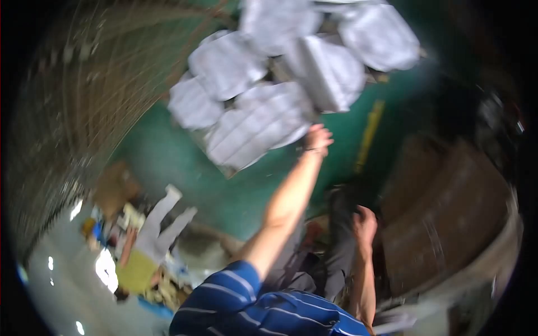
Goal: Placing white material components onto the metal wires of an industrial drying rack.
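The picture is motion-blurred and tilted. My left hand reaches far out on a straight arm, fingers curled, touching the lower corner of a white plastic-wrapped sack. Whether it grips the sack is too blurred to tell. Several more white sacks lie heaped beyond it on a green floor. My right hand is closed in a fist, close to my body beside dark grey cloth. A blue striped sleeve fills the lower edge.
Brown cardboard boxes stand at the right. A yellow line crosses the green floor. Netting or wire mesh covers the left. Another person in a yellow top and white trousers is at the lower left among small clutter.
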`<state>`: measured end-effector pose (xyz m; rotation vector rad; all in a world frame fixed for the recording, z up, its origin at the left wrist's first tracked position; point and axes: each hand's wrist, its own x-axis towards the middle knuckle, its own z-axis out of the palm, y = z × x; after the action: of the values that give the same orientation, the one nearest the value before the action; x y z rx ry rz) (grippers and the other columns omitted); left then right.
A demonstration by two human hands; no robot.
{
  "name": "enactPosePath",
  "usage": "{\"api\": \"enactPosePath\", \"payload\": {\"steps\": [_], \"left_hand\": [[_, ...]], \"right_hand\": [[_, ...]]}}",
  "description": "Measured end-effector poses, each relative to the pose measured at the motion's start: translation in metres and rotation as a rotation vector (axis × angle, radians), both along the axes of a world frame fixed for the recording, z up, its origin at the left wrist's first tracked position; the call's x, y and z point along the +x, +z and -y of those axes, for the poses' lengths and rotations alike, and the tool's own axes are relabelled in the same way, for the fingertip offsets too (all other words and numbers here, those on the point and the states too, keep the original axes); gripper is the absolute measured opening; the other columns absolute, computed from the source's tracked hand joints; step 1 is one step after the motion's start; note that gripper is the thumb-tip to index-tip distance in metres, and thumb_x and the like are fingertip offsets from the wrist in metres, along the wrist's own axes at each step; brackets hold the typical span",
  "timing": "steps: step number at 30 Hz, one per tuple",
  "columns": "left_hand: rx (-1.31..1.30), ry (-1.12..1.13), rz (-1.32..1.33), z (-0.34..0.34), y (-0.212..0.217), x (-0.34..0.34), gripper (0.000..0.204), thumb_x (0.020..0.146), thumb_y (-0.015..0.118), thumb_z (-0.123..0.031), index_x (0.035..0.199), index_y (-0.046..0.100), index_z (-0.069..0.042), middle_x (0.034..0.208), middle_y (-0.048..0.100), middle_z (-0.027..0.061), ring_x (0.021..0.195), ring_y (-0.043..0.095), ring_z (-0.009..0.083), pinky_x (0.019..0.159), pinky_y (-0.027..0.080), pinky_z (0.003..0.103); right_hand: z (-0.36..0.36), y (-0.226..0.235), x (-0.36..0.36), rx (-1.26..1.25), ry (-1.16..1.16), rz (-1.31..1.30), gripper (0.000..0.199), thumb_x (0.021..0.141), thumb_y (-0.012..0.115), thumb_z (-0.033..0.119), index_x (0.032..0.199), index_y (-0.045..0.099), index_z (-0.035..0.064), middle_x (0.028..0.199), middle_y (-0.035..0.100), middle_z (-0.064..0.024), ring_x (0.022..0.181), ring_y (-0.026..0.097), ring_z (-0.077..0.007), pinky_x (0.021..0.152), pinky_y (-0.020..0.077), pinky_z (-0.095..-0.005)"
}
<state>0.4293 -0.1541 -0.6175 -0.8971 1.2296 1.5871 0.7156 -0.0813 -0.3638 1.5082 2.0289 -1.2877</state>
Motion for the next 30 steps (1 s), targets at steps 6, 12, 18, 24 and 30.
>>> {"api": "enactPosePath", "payload": {"steps": [6,12,18,24,30], "left_hand": [[-0.220,-0.537,-0.136,0.014,0.179,0.006,0.049,0.094,0.063,-0.013,0.140,0.048,-0.006,0.125,0.061,0.0148,0.104,0.064,0.0255,0.087,0.057,0.047],[0.096,-0.671,-0.125,-0.002,0.330,0.046,0.051,0.097,0.058,-0.008,0.145,0.041,0.003,0.141,0.050,0.0258,0.123,0.057,0.0352,0.100,0.054,0.050],[0.302,-0.887,-0.131,-0.060,0.441,0.094,0.046,0.100,0.055,-0.009,0.144,0.043,0.000,0.132,0.056,0.0202,0.122,0.057,0.0333,0.103,0.052,0.051],[0.394,-1.119,-0.133,-0.093,0.514,0.136,0.040,0.098,0.061,-0.009,0.136,0.050,-0.004,0.117,0.063,0.0124,0.108,0.063,0.0262,0.101,0.053,0.048],[0.436,-1.239,-0.145,-0.112,0.550,0.195,0.040,0.098,0.061,-0.010,0.136,0.050,-0.004,0.115,0.065,0.0102,0.107,0.065,0.0248,0.100,0.054,0.047]], "right_hand": [[0.002,0.113,-0.001,0.126,-0.106,-0.095,0.030,0.086,0.066,0.015,0.113,0.068,0.0040,0.119,0.066,-0.0165,0.113,0.061,-0.0354,0.099,0.0479,-0.0433],[0.007,0.219,0.076,0.327,-0.283,-0.162,0.029,0.085,0.067,0.017,0.111,0.071,0.0046,0.113,0.069,-0.0160,0.108,0.064,-0.0342,0.095,0.0512,-0.0428],[0.023,0.274,0.168,0.502,-0.574,-0.111,0.032,0.085,0.063,0.022,0.110,0.071,0.0039,0.110,0.069,-0.0171,0.108,0.062,-0.0362,0.096,0.0501,-0.0460],[0.055,0.314,0.255,0.752,-0.957,-0.003,0.023,0.086,0.065,0.021,0.102,0.071,0.0058,0.101,0.069,-0.0152,0.095,0.064,-0.0357,0.087,0.0523,-0.0450],[0.083,0.325,0.345,0.822,-1.335,0.225,0.020,0.085,0.069,0.019,0.099,0.071,0.0053,0.100,0.069,-0.0151,0.096,0.065,-0.0352,0.085,0.0528,-0.0450]]}}
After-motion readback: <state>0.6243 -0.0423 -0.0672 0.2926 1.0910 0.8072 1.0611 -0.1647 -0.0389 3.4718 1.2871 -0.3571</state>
